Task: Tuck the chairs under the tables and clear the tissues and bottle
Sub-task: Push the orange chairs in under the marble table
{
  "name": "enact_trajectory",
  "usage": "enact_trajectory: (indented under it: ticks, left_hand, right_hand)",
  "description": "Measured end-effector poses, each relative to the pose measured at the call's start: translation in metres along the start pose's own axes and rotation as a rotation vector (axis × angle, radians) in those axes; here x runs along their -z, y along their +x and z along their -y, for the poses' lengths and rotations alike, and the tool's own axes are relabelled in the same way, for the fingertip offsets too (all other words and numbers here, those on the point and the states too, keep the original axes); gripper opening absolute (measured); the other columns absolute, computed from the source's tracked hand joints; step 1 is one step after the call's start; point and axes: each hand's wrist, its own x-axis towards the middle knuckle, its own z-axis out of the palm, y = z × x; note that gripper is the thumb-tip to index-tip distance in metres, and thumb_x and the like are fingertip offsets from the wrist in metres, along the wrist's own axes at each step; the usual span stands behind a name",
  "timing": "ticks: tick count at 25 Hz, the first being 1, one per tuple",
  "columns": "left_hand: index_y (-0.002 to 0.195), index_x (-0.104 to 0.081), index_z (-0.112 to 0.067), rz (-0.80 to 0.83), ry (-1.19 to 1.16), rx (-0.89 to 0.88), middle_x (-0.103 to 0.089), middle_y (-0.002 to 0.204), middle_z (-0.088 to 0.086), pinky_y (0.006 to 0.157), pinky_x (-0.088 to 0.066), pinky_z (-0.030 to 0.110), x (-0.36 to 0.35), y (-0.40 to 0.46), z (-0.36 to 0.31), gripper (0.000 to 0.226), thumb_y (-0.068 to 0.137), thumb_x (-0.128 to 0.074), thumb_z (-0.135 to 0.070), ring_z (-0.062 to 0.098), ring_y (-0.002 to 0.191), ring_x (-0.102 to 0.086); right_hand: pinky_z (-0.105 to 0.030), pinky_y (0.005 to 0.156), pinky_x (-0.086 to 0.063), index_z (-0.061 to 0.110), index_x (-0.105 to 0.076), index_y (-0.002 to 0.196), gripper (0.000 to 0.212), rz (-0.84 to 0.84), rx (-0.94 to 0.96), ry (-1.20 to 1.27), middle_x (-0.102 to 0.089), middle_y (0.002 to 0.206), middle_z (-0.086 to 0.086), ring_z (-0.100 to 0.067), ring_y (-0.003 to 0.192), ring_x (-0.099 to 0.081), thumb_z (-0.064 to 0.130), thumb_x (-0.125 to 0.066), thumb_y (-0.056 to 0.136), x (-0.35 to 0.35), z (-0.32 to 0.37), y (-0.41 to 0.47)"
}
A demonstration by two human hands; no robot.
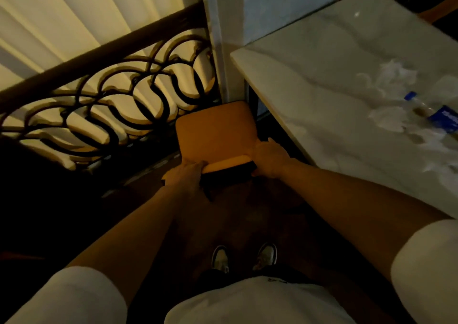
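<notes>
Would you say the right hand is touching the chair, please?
Touching: the head view shows the right hand wrapped over the chair back's top corner.

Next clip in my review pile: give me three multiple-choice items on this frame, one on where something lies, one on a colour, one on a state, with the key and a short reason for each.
1. Where does the plastic bottle lie?
A. On the chair seat
B. On the marble table, among the tissues
C. On the floor by the railing

2. What colour is the chair seat?
A. Orange
B. Green
C. White

3. What are the hands doing?
A. Both hang idle
B. One lifts the bottle
C. The left hand and right hand both grip the chair back

Key:
1 B: the bottle lies on its side on the tabletop beside crumpled tissues.
2 A: the seat cushion shows orange.
3 C: each hand curls round one end of the chair's back rail.
</notes>
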Motion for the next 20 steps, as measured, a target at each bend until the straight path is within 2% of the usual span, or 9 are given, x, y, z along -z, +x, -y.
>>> enact_trajectory:
  ticks: [2,5,10,12,14,20]
  left_hand:
    - [0.139,-0.042,-0.039,-0.023,0.016,0.026,-0.059,0.126,0.003,0.07,-0.05,0.041,-0.002,0.002,-0.001,0.053,0.093,-0.061,-0.019,0.029,0.105,-0.062]
    - [0.14,-0.042,-0.038,-0.04,0.038,0.043,-0.057,0.125,0.003,0.066,-0.043,0.037,0.0,0.001,-0.003,0.053,0.095,-0.059,-0.015,0.029,0.102,-0.062]
    - [0.14,-0.043,-0.035,-0.019,0.039,0.04,-0.059,0.119,0.002,0.064,-0.046,0.038,-0.003,-0.008,-0.003,0.05,0.097,-0.055,-0.012,0.028,0.097,-0.062]
    - [0.137,-0.044,-0.039,-0.006,0.027,0.017,-0.06,0.121,0.001,0.071,-0.055,0.045,-0.004,-0.017,0.002,0.049,0.094,-0.059,-0.017,0.028,0.099,-0.063]
    - [0.134,-0.046,-0.039,-0.005,0.039,-0.041,-0.059,0.124,0.001,0.078,-0.056,0.048,-0.006,-0.027,0.009,0.05,0.09,-0.065,-0.024,0.029,0.103,-0.062]
    - [0.127,-0.049,-0.04,-0.038,0.128,-0.241,-0.058,0.123,-0.004,0.083,-0.053,0.044,-0.02,-0.052,0.037,0.041,0.089,-0.064,-0.036,0.024,0.109,-0.058]
  right_hand:
    - [-0.038,0.07,-0.052,0.026,-0.06,0.106,0.033,-0.053,0.043,0.02,-0.062,0.095,-0.002,-0.024,0.084,-0.062,0.038,-0.076,0.079,-0.003,-0.002,0.003]
    - [-0.034,0.061,-0.05,0.027,-0.062,0.097,0.017,-0.093,0.068,0.022,-0.061,0.087,0.001,-0.019,0.075,-0.06,0.03,-0.071,0.083,-0.007,-0.005,0.005]
    - [-0.029,0.063,-0.041,0.022,-0.064,0.092,0.01,-0.052,0.001,0.093,-0.052,0.087,0.004,-0.015,0.076,-0.052,0.021,-0.07,0.084,-0.011,0.004,-0.001]
    - [-0.029,0.064,-0.041,0.02,-0.063,0.092,0.011,-0.058,-0.031,0.136,-0.052,0.087,0.004,-0.016,0.078,-0.054,0.018,-0.07,0.085,-0.014,0.014,-0.011]
    - [-0.029,0.067,-0.041,0.022,-0.062,0.094,0.012,-0.069,-0.066,0.167,-0.052,0.09,0.004,-0.019,0.084,-0.057,0.021,-0.069,0.085,-0.02,0.028,-0.026]
    - [-0.034,0.078,-0.052,0.026,-0.061,0.102,0.016,-0.041,-0.218,0.169,-0.054,0.095,0.004,-0.017,0.089,-0.056,0.024,-0.067,0.087,-0.039,0.092,-0.074]
